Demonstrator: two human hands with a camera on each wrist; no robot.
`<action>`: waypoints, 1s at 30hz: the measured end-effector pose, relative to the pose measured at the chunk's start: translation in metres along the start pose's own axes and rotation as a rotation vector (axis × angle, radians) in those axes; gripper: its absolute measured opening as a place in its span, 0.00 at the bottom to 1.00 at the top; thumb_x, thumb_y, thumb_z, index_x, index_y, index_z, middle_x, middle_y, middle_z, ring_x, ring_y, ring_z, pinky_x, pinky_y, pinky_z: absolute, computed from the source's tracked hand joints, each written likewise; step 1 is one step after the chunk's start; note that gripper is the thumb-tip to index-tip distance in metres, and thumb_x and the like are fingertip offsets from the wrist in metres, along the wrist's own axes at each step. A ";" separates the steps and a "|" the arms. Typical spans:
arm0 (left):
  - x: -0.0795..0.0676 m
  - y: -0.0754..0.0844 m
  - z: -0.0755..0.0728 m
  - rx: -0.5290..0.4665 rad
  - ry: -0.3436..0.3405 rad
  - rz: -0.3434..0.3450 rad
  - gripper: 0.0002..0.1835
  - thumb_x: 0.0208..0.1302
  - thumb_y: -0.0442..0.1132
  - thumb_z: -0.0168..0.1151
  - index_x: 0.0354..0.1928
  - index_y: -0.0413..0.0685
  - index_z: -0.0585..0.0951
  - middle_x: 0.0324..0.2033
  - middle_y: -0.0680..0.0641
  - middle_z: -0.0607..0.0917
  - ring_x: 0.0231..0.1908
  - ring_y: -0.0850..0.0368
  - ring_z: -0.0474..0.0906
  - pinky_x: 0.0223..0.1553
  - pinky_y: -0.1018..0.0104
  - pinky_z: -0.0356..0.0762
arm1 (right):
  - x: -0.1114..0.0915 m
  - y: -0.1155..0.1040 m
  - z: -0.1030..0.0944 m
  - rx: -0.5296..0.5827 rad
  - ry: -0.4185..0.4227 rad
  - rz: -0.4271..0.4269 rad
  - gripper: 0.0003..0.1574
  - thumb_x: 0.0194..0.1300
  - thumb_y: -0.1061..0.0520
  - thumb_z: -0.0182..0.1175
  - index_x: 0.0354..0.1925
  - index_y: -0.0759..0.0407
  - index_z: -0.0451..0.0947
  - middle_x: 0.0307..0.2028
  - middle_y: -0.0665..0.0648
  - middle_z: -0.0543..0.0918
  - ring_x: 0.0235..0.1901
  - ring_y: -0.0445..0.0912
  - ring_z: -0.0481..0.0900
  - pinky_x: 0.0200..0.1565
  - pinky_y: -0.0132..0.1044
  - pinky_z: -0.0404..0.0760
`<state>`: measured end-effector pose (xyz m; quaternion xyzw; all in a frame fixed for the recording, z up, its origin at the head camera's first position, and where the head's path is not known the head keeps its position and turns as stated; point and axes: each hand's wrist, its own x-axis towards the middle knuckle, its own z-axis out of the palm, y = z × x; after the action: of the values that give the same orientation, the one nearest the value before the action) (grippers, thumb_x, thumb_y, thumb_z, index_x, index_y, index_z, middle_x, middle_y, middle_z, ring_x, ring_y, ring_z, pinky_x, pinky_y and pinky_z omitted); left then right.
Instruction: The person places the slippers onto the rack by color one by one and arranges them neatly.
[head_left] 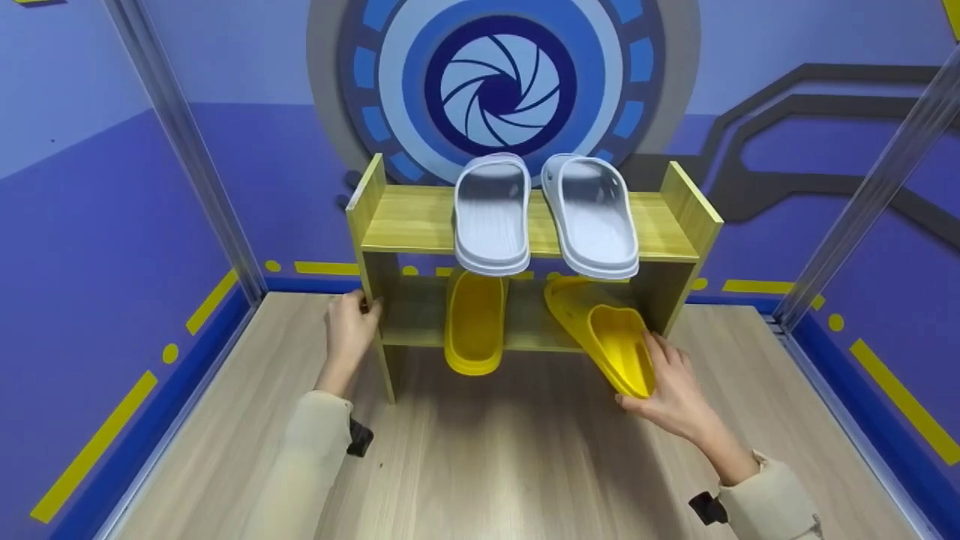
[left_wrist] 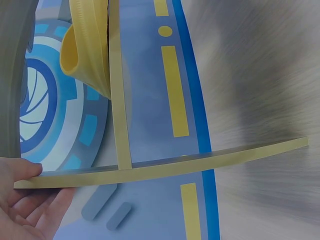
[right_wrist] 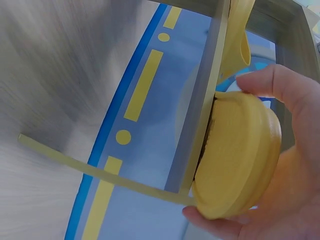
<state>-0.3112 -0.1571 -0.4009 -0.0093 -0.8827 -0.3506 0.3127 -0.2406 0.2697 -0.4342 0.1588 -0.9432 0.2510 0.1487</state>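
A small wooden shoe rack [head_left: 420,217] stands on the floor. My left hand [head_left: 350,330] grips the front edge of its left side panel, thumb on the inner side. My right hand [head_left: 675,390] holds the heel end of a yellow clog [head_left: 626,352], thumb and fingers on opposite sides. This clog lies slanted at the right of the lower shelf [head_left: 525,330], toe inward, heel jutting out past the front. The other yellow clog [head_left: 475,330] rests straight on the same shelf, left of centre. On the top shelf sit two light grey clogs [head_left: 491,217], side by side.
Blue printed panels [head_left: 247,172] close in the back and both sides, with metal posts [head_left: 180,135] at the corners. Wood-look flooring [head_left: 480,465] runs in front of the rack and under it. Dark straps [head_left: 360,437] show near both cuffs.
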 end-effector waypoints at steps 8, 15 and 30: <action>0.001 0.000 0.000 0.007 -0.007 -0.014 0.12 0.54 0.34 0.59 0.17 0.36 0.73 0.16 0.42 0.75 0.16 0.51 0.68 0.18 0.60 0.65 | -0.009 0.003 -0.003 0.083 0.046 0.081 0.61 0.42 0.40 0.68 0.63 0.67 0.50 0.53 0.69 0.63 0.44 0.58 0.67 0.41 0.56 0.67; 0.000 0.001 -0.001 0.006 -0.002 -0.007 0.10 0.53 0.33 0.60 0.18 0.36 0.74 0.16 0.42 0.76 0.18 0.50 0.69 0.20 0.57 0.67 | -0.014 0.002 -0.001 0.242 0.009 0.074 0.57 0.43 0.47 0.70 0.63 0.67 0.52 0.54 0.68 0.64 0.48 0.57 0.66 0.45 0.53 0.68; 0.000 0.000 0.000 -0.001 0.004 -0.012 0.11 0.54 0.33 0.60 0.19 0.35 0.74 0.17 0.41 0.77 0.18 0.50 0.70 0.19 0.58 0.68 | -0.008 -0.033 0.020 0.528 0.115 0.051 0.45 0.46 0.63 0.68 0.59 0.72 0.57 0.51 0.68 0.65 0.48 0.57 0.68 0.44 0.51 0.70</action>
<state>-0.3108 -0.1569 -0.4005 -0.0032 -0.8820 -0.3530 0.3123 -0.2250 0.2336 -0.4398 0.1539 -0.8387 0.5006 0.1491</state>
